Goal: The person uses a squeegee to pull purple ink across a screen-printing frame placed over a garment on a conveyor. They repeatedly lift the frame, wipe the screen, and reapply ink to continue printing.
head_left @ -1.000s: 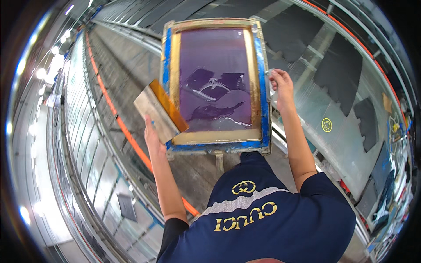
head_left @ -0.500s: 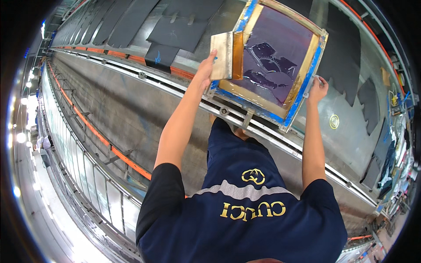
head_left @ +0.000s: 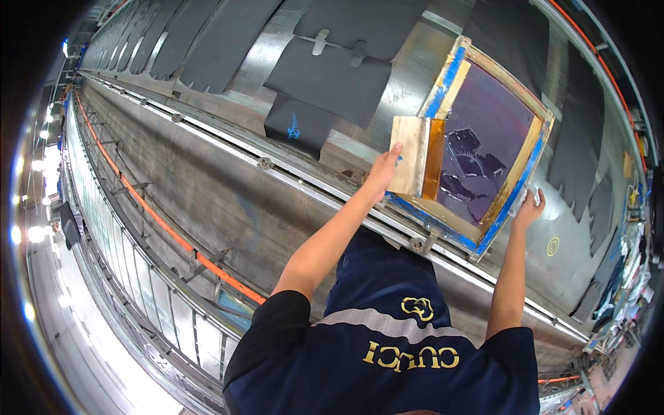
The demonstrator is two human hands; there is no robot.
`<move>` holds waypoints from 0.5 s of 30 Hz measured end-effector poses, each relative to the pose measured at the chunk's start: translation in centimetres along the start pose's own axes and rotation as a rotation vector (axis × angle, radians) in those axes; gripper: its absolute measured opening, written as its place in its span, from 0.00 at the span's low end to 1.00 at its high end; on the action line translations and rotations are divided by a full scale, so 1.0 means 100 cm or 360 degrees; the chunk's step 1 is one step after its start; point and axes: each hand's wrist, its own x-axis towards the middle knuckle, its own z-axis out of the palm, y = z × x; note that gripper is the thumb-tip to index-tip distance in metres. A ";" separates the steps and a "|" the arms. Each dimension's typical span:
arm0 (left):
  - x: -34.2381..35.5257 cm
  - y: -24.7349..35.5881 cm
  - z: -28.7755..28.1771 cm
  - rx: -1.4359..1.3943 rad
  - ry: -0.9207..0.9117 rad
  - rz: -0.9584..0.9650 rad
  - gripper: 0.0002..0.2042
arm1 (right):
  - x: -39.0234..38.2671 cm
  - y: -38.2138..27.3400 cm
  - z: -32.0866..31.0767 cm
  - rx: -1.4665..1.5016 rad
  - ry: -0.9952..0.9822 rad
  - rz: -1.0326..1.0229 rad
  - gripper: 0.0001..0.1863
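A silk-screen frame (head_left: 458, 76) with blue-taped wooden edges and purple mesh lies over the table near the rail. Dark glossy ink (head_left: 470, 169) covers part of its mesh. My left hand (head_left: 382, 173) is closed around the pale wooden handle of a squeegee (head_left: 408, 155), whose amber blade stands against the mesh's left side. My right hand (head_left: 528, 209) is beside the frame's right edge, by a small metal tab. Its thumb and forefinger are apart; whether the other fingers touch the frame cannot be made out.
Black fabric pieces (head_left: 332, 76) lie along the metal table (head_left: 261, 59); one small piece (head_left: 299, 124) bears a blue leaf print. A metal rail (head_left: 214, 144) with round stops runs along the near edge. A yellow emblem (head_left: 552, 246) marks the tabletop at right.
The whole view has shifted, so the frame and both hands appear lower and farther right. The squeegee stays in my left hand at the mesh's left side. My right hand's fingers have spread.
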 end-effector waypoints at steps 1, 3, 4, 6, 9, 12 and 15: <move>-0.004 -0.005 0.002 0.0025 0.0018 0.0038 0.36 | 0.001 0.002 -0.005 -0.0052 0.0009 -0.0013 0.24; -0.003 -0.009 -0.003 0.0031 0.0069 0.0170 0.36 | 0.003 0.006 -0.004 -0.0185 -0.0003 -0.0015 0.25; -0.001 0.003 -0.004 0.0016 0.0118 0.0141 0.34 | 0.006 0.008 0.002 -0.0139 -0.0012 0.0032 0.25; -0.018 0.026 0.006 0.0000 0.0159 0.0031 0.32 | 0.013 0.019 -0.008 -0.0089 0.0035 0.0138 0.26; -0.035 0.071 0.011 0.0199 -0.0200 0.0271 0.27 | 0.012 0.027 0.021 -0.0232 -0.0031 0.0095 0.32; -0.008 0.071 0.013 0.1069 -0.0499 0.0685 0.21 | 0.015 0.012 0.028 -0.0699 0.0153 -0.0117 0.32; -0.014 0.082 0.057 0.1906 -0.0690 0.0954 0.16 | 0.001 -0.010 0.029 -0.0442 0.0093 0.0017 0.31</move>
